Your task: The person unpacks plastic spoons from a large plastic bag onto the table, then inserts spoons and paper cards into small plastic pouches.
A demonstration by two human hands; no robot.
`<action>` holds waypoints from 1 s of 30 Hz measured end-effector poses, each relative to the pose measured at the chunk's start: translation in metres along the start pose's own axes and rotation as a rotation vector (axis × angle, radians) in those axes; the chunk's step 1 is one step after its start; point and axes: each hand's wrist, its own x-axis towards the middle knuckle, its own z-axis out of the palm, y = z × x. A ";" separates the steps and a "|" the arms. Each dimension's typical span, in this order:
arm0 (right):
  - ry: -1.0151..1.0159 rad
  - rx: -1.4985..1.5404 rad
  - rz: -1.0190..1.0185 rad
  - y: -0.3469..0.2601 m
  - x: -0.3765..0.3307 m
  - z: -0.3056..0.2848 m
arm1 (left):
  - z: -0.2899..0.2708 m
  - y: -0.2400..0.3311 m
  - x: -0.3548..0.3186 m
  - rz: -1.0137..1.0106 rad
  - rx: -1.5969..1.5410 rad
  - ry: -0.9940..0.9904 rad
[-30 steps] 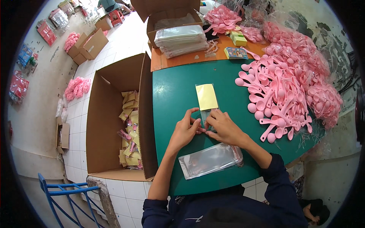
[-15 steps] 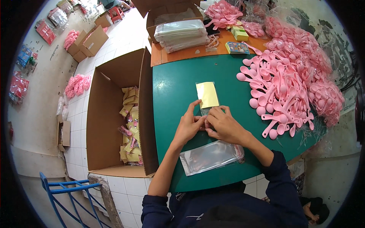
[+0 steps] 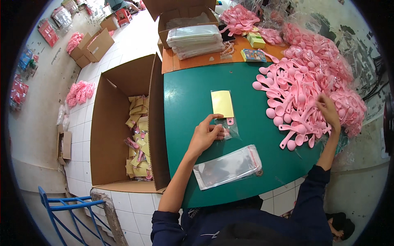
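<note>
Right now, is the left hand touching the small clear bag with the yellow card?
Touching. The head view shows the left hand with its fingers pressing on the bag.

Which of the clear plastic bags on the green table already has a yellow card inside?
The small bag under the left hand. It holds a yellow card; the larger bag nearer the table's edge looks empty.

On the counter (image 3: 193,102): small bag with card (image 3: 223,108) at centre, left hand (image 3: 205,135) touching its near end. Nearer the body, stack of empty bags (image 3: 227,167). To the right, heap of spoons (image 3: 308,90), right hand (image 3: 328,110) resting on it. At the far edge, pile of bags (image 3: 195,40), open box (image 3: 186,16) behind it. Left of the counter, on the floor, large carton (image 3: 123,123) with filled packets (image 3: 138,139) inside.
</note>
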 end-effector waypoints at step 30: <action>-0.486 1.291 -0.015 -0.184 0.006 0.167 | 0.004 -0.004 0.008 0.278 0.365 0.296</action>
